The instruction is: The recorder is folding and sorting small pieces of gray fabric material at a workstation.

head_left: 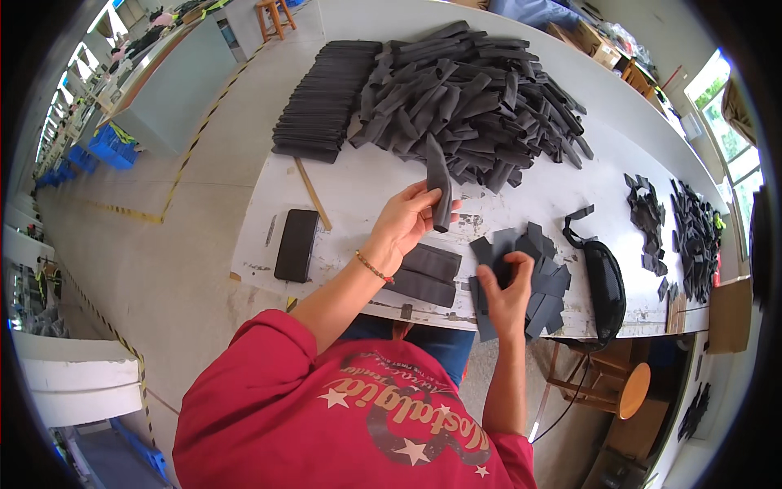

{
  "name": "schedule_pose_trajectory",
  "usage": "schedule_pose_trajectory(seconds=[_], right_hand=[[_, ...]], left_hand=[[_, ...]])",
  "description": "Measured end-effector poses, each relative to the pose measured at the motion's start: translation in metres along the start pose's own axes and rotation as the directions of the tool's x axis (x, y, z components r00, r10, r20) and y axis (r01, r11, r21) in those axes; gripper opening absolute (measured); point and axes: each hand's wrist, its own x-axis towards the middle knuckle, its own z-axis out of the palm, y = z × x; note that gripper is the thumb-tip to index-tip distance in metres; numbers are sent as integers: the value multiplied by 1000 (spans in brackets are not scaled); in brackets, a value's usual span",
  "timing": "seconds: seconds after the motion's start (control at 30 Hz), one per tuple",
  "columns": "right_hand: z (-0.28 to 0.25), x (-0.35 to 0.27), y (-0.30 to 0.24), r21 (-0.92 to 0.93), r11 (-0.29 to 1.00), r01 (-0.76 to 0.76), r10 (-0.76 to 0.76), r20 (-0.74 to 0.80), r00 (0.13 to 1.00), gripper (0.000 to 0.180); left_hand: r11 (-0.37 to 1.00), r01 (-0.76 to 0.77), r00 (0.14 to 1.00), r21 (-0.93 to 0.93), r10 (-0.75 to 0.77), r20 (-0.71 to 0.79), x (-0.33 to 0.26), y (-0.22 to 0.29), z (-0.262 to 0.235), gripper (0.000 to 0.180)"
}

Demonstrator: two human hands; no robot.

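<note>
I judge this to be the picking-up step, and the next move seems to call for separating one single piece from the pile of flat dark pieces (547,287) under my right hand (510,295), whose thumb and fingers curve apart, though I can't tell whether they grip any. My left hand (405,218) pinches a dark tubular sleeve (438,181) above the bench (346,191), just nearer me than the heap of sleeves (464,98).

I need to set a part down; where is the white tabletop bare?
Bare: between the neat tube row and black case, left of the wooden strip; also between the loose tube pile and black pouch. Crowded: under the tubes, and around the right hand, among flat black pieces.
</note>
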Motion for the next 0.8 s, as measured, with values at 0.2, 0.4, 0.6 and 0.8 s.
schedule_pose_trajectory(seconds=[0.2, 0.4, 0.6, 0.8], right_hand=[[22, -20, -25, -93, 970, 222, -220, 33, 975, 42], [13, -14, -41, -143, 941, 308, -282, 174, 943, 36], [7, 5, -36, -211, 951, 228, -199, 147, 969, 30], [-3, 7, -45, -124, 975, 183, -167, 126, 978, 31]], left_hand=[[998, 54, 999, -21, -54, 0, -5, -7, -17, 24], [997, 68, 998, -32, -68, 11, -8, -9, -22, 25], [990, 83, 991, 116, -94, 90, -14, -12, -17, 23], [997, 45, 999, 62, -46, 14, -14, -9, -14, 23]])
